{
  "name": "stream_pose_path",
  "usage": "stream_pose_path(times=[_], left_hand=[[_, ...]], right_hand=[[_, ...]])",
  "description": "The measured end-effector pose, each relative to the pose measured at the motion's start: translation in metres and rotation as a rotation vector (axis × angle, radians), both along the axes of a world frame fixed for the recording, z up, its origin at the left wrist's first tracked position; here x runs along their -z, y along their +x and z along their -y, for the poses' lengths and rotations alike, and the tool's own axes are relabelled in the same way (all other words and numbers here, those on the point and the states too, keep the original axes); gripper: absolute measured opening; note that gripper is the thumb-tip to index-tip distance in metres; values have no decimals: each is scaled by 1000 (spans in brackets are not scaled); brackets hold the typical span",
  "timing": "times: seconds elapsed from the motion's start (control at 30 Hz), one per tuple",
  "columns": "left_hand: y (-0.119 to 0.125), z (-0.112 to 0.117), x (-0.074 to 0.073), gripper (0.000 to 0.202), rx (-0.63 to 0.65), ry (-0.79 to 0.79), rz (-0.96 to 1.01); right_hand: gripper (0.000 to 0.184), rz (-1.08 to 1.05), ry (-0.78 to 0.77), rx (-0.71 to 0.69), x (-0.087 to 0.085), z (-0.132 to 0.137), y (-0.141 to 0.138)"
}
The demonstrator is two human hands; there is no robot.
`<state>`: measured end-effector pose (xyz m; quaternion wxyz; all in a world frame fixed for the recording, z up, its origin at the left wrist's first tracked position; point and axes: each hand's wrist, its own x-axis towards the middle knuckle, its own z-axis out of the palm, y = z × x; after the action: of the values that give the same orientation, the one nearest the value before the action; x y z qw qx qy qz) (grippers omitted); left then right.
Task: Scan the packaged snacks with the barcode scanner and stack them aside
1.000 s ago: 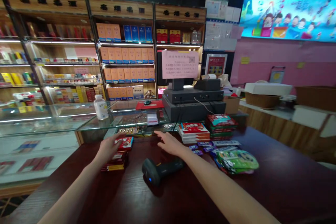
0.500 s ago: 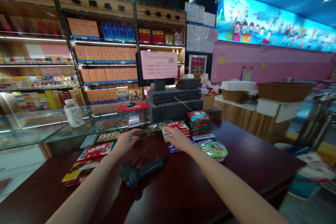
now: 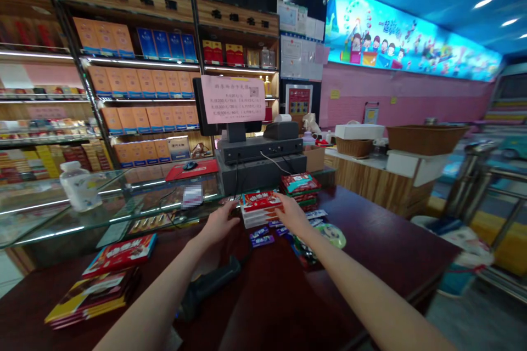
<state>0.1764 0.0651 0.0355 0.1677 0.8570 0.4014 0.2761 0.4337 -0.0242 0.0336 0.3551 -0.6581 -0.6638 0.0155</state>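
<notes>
My left hand (image 3: 220, 223) is open, fingers spread, just left of a stack of red-and-white boxes (image 3: 259, 209) on the dark wooden counter (image 3: 370, 241). My right hand (image 3: 293, 215) reaches the stack's right side, its fingertips seeming to touch it without a clear grip. A black barcode scanner (image 3: 209, 284) lies below my left wrist, partly hidden by my forearm. Several small blue bars (image 3: 261, 238) lie just below the stack. Beyond my right hand stands a red-and-green box stack (image 3: 300, 186).
Two piles of red boxes (image 3: 102, 279) lie at the counter's left. Green packets (image 3: 331, 236) lie right of my right wrist. Behind stand a glass display case (image 3: 135, 197), a cash register (image 3: 259, 151) and lit product shelves (image 3: 140, 82).
Both hands have moved to either side of the red-and-white stack. The whole view has swung to the right, so the scanner and counter items sit further left.
</notes>
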Motion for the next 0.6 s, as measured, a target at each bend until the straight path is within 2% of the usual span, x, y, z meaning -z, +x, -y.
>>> stream_pose_path(times=[0.3,0.6], left_hand=[[32,-6,12,70,61,-66,52],[39,-4,11,71,83,-137,114]], right_hand=[[68,-25,-120,106,7,2,11],[68,-8,-182,125,8,-1,8]])
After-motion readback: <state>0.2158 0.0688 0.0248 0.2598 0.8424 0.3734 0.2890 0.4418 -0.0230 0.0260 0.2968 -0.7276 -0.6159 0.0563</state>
